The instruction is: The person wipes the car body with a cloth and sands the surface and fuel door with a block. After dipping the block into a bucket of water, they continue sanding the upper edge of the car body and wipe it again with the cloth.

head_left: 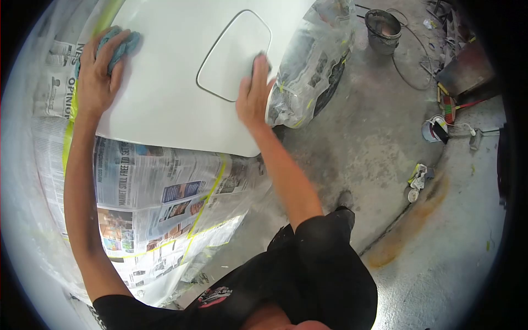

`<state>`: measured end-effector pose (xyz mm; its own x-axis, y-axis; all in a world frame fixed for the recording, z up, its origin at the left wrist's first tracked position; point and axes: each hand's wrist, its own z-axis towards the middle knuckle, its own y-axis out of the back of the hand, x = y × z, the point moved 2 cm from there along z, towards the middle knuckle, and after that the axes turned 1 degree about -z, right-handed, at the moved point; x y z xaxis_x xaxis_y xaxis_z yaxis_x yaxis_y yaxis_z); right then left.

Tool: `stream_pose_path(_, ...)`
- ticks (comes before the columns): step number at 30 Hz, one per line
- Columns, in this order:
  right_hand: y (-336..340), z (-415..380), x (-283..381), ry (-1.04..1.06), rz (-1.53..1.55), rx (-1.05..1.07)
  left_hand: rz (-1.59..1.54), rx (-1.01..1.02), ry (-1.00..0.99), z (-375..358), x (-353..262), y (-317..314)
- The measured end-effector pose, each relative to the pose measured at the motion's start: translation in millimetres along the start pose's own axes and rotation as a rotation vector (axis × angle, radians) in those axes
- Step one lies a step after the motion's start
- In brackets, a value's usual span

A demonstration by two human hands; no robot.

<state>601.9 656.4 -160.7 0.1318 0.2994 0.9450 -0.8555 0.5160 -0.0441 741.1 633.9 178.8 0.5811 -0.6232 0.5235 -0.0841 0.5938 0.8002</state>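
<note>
A blue-green cloth is bunched under the fingers of my left hand, at the upper left edge of a white car panel. My right hand presses near the right side of a rounded flap outline in that panel. Its fingers rest on a small dark item, mostly hidden beneath them. Newspaper held with yellow-green tape borders the panel below and at the left. More newspaper under plastic covers the wheel area to its right.
A dark bucket stands on the concrete floor at the upper right, with a thin cable curving beside it. Along the wall are a white tub, a red and green brush and crumpled wrappers. My shoe shows below.
</note>
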Motion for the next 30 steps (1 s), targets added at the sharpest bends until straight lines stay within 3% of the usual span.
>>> stream_pose_path(2, -2, -23, -5, -0.005, -0.025, 0.048, 0.001, -0.024, -0.006, -1, -1, -1)
stream_pose_path(3, -4, -9, -7, 0.084, -0.04, -0.035, -0.002, -0.02, -0.004, 0, -2, -1)
stream_pose_path(7, 3, 55, 0, 0.088, -0.031, -0.063, -0.009, 0.005, -0.014, -1, -2, 0)
stream_pose_path(13, -28, -95, 17, 0.006, -0.064, 0.062, -0.005, -0.018, -0.018, 0, -2, 0)
stream_pose_path(16, -35, -113, 42, -0.12, 0.077, 0.102, 0.017, -0.012, -0.021, 0, -3, 0)
stream_pose_path(21, -29, -56, 21, -0.132, -0.006, -0.022, -0.011, -0.013, -0.039, 0, 2, -5)
stream_pose_path(28, -27, -88, 30, -0.066, -0.064, 0.09, 0.019, -0.028, -0.057, 1, 0, -3)
stream_pose_path(30, -28, -44, 15, -0.042, -0.034, -0.029, 0.015, -0.014, -0.062, 0, 0, -3)
